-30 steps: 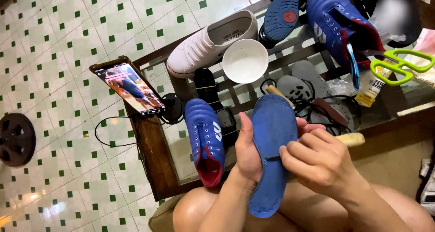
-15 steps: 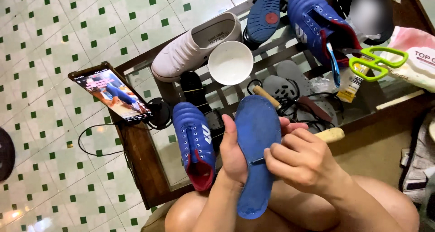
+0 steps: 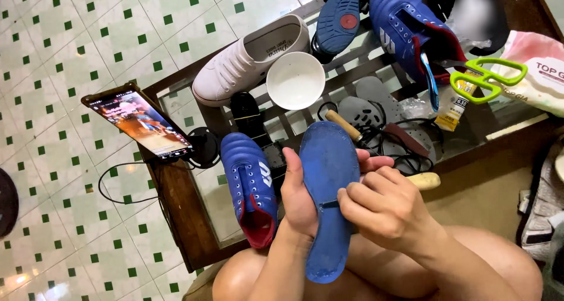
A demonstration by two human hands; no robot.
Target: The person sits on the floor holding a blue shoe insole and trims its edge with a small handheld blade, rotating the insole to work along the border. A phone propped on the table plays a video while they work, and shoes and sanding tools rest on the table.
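**A:** Okay, so where are we at? Our left hand (image 3: 299,204) is wrapped around the blue insole (image 3: 328,183) from behind, thumb up along its left edge, fingertips poking out on the far side. Insole's upright over our knees, right between both hands.

**B:** Yep, and our right hand (image 3: 382,210) is pinched shut on some thin dark tool (image 3: 330,204) with its tip on the insole's face about midway down. Can't tell if it's a needle or an awl, too small.

**A:** My take: we keep the left grip firm so the insole doesn't flex, and we keep those fingertips behind it away from the tip.

**B:** Agreed. Short, controlled pushes, I'd say.

**A:** Matching blue shoe (image 3: 249,186) sits just left of our left hand on the glass table (image 3: 176,189). White bowl (image 3: 295,80) is beyond the hands, and the green scissors (image 3: 487,77) are off past our right hand.
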